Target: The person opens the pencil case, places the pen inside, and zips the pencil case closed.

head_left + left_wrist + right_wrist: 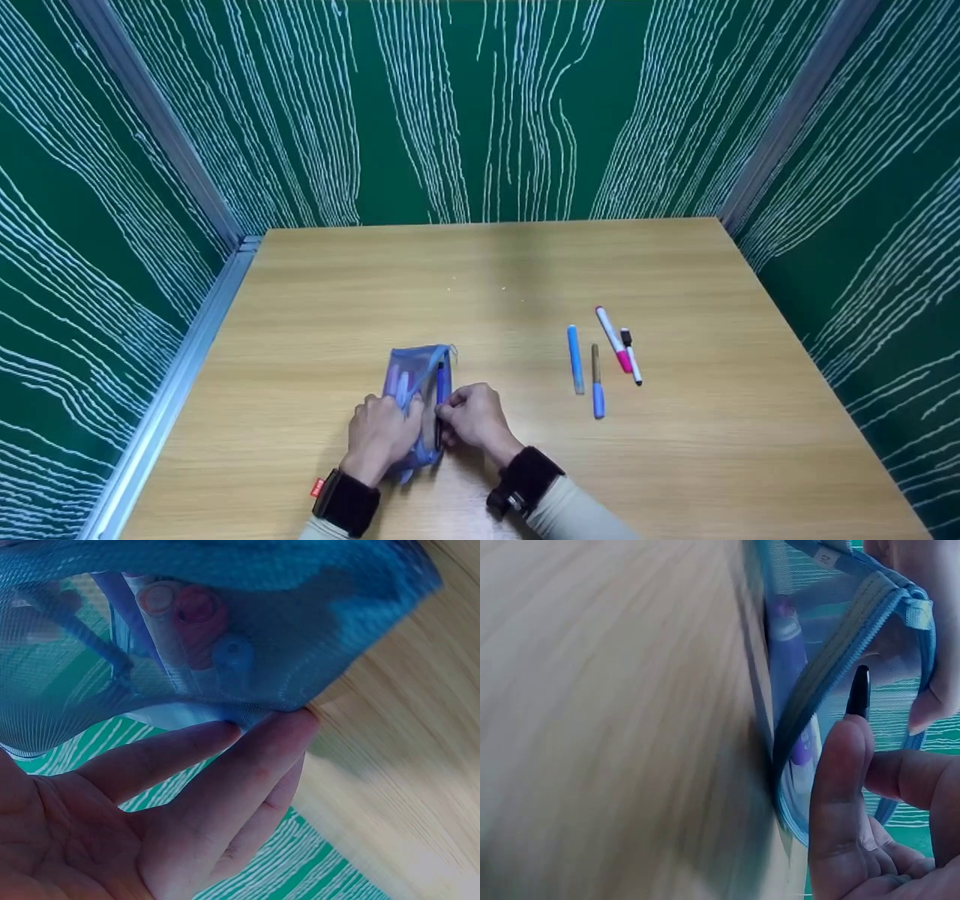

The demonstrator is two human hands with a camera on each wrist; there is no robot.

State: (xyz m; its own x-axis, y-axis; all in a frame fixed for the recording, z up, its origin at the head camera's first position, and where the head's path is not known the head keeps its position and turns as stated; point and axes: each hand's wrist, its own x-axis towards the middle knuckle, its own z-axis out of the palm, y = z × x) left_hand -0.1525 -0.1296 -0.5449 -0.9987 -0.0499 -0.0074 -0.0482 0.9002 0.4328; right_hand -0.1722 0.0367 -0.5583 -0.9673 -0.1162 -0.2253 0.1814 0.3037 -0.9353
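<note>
A blue mesh zip pencil case (421,360) stands on the table, unzipped, with several markers inside it showing through the mesh. My left hand (381,433) holds the case from its left side, the thumb at the zip edge. In the left wrist view its fingers (240,795) press against the mesh beside the marker ends (199,607). At the opening, my right hand (474,416) pinches a slim dark pen between thumb and finger. The pen's black tip (860,690) points into the case in the right wrist view; the rest of it is hidden by the fingers.
To the right on the wooden table (675,450) lie a light blue marker (575,360), a pen with a blue cap (598,397), a white and pink marker (611,334) and a small black-capped marker (631,356). Green walls with white lines enclose the table.
</note>
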